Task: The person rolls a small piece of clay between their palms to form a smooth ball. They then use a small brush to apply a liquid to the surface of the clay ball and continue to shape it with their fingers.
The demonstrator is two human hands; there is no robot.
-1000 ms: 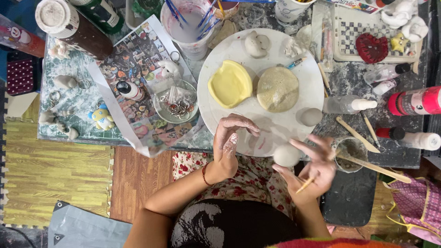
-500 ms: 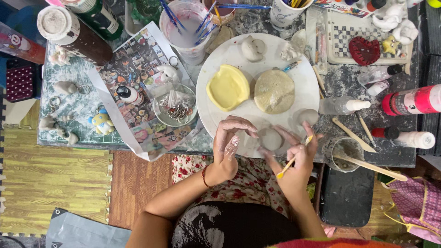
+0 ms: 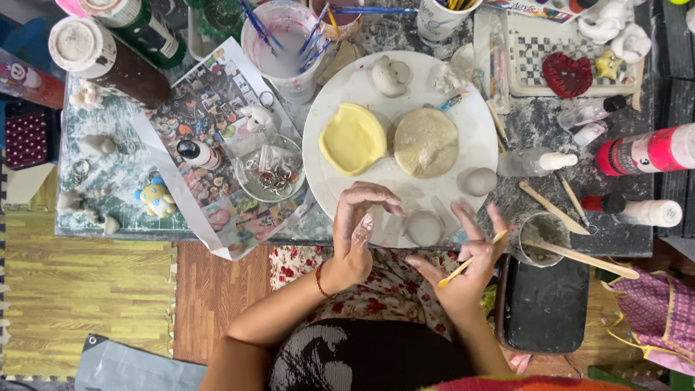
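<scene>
My left hand [image 3: 360, 226], dusted with clay and wearing a red bracelet, arches with bent fingers over the near edge of a white round plate [image 3: 340, 94]; nothing shows in it. A small grey clay disc [image 3: 423, 228] lies on the plate between my hands. Palm up with its fingers spread, my right hand [image 3: 463, 264] is just off the plate's edge and holds a thin yellow stick tool [image 3: 469, 265]. Further back on the plate sit a yellow mould-like piece [image 3: 352, 137], a flat beige clay round [image 3: 426, 142], a small grey ball [image 3: 478, 181] and a clay figure [image 3: 391, 76].
A cup of cloudy water with brushes [image 3: 282, 43] and a glass bowl of metal rings [image 3: 271, 174] stand left of the plate on a printed sheet [image 3: 210, 145]. To the right are bottles [image 3: 644, 152], wooden sticks [image 3: 554, 208], a small cup [image 3: 539, 235] and a chequered tray [image 3: 567, 72].
My right hand has drawn back from the clay disc toward me and turned palm up, still holding the stick. My left hand has barely moved.
</scene>
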